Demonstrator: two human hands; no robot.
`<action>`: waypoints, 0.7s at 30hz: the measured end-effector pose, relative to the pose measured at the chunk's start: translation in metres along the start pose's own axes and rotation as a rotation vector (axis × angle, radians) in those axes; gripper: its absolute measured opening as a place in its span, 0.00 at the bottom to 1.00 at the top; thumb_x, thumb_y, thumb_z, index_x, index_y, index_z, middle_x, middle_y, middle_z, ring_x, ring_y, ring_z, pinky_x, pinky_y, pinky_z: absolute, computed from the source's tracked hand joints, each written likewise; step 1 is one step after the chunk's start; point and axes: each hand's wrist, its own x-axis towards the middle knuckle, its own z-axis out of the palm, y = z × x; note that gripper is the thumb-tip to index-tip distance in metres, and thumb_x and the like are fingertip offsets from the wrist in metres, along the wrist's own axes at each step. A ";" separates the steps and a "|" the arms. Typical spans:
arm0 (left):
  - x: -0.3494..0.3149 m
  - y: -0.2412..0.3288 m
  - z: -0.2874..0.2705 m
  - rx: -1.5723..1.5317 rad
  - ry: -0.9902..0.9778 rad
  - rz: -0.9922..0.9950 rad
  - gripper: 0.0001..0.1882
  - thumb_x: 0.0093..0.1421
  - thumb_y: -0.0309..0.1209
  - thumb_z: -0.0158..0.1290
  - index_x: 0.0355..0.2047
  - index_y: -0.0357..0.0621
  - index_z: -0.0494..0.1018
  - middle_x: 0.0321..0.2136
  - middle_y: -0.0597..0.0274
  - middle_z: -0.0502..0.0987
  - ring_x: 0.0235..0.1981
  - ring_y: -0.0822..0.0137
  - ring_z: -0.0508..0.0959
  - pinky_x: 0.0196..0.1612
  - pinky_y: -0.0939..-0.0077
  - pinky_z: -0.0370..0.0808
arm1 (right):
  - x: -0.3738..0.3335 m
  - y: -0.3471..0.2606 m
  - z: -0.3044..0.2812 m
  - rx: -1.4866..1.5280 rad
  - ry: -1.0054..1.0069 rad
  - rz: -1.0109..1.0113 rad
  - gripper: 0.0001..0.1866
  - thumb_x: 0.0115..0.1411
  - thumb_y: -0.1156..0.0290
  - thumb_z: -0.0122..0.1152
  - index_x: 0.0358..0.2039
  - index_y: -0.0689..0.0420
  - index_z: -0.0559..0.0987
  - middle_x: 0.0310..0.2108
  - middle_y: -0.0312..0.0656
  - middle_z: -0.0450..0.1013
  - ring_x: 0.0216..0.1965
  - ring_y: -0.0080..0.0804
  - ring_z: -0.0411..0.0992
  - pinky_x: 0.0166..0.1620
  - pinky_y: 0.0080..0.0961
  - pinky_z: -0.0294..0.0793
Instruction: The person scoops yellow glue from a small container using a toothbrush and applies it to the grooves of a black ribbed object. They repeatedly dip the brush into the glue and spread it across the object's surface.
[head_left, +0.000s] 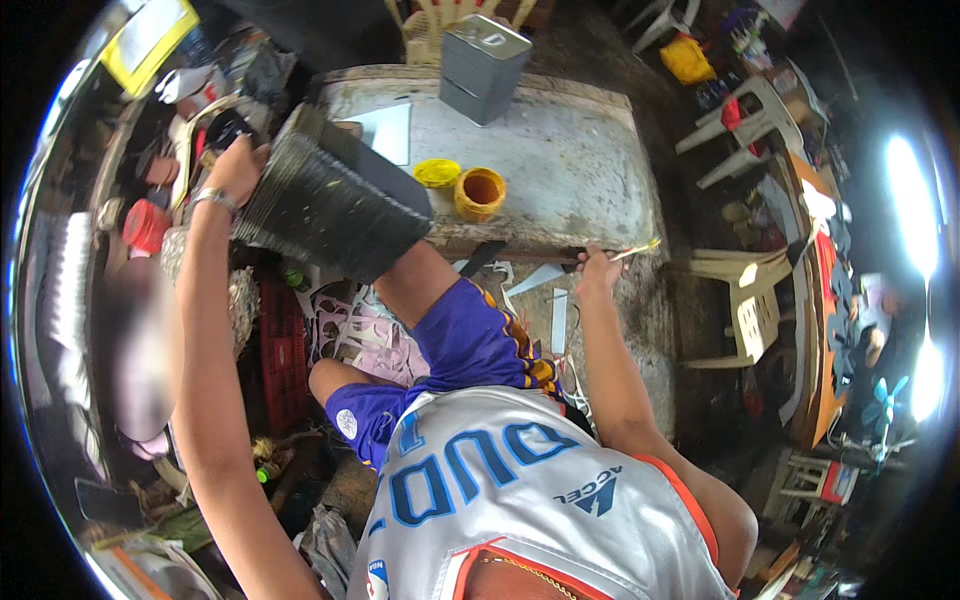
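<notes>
My left hand [238, 172], with a watch on its wrist, is closed at the upper left corner of a thick stack of dark sheets [330, 195]. The layered edges face me, and the stack lies over my raised thigh. At the table's near right corner, my right hand [600, 268] is closed on a thin brush [638, 249] with a yellowish tip. An open yellow jar [480, 194] with orange-brown smears inside stands on the worn table [570, 150]. Its yellow lid [437, 173] lies just left of it.
A dark grey block-like stack [485, 65] stands at the table's far side, with white sheets [385, 132] to its left. Plastic chairs [745, 300] stand to the right. Cut scraps [365, 335] and a red crate [283, 350] are below the table's near edge.
</notes>
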 end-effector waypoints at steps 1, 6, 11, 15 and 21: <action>-0.001 -0.012 0.004 0.045 0.024 0.107 0.21 0.76 0.42 0.54 0.46 0.29 0.73 0.38 0.29 0.84 0.45 0.34 0.86 0.45 0.47 0.80 | 0.009 0.014 -0.007 0.056 0.032 0.087 0.14 0.66 0.79 0.71 0.47 0.55 0.75 0.35 0.39 0.80 0.29 0.28 0.79 0.28 0.30 0.75; 0.001 -0.037 0.019 -0.560 -0.011 0.152 0.18 0.77 0.39 0.54 0.45 0.32 0.70 0.33 0.32 0.82 0.40 0.36 0.83 0.44 0.48 0.77 | 0.026 0.056 0.006 0.359 0.152 0.334 0.10 0.67 0.79 0.70 0.44 0.57 0.77 0.36 0.42 0.81 0.32 0.34 0.81 0.33 0.34 0.79; -0.011 -0.036 0.012 -0.745 0.003 -0.015 0.13 0.78 0.35 0.53 0.45 0.34 0.70 0.30 0.38 0.80 0.34 0.46 0.82 0.41 0.50 0.76 | 0.021 0.062 0.039 0.667 0.188 0.442 0.06 0.68 0.84 0.62 0.41 0.59 0.77 0.38 0.43 0.79 0.39 0.37 0.81 0.44 0.40 0.84; -0.021 -0.012 -0.001 -0.789 -0.039 -0.055 0.12 0.78 0.34 0.51 0.47 0.34 0.70 0.38 0.41 0.81 0.41 0.52 0.82 0.47 0.59 0.78 | 0.011 0.062 0.040 0.551 0.174 0.418 0.04 0.69 0.84 0.60 0.42 0.63 0.77 0.36 0.44 0.78 0.38 0.37 0.79 0.44 0.35 0.89; -0.037 0.037 -0.023 -1.570 -0.083 -0.439 0.17 0.81 0.38 0.46 0.51 0.33 0.70 0.49 0.48 0.79 0.51 0.59 0.82 0.53 0.70 0.80 | 0.008 0.057 0.040 0.489 0.117 0.451 0.03 0.70 0.79 0.65 0.42 0.62 0.80 0.37 0.45 0.81 0.36 0.36 0.80 0.42 0.33 0.87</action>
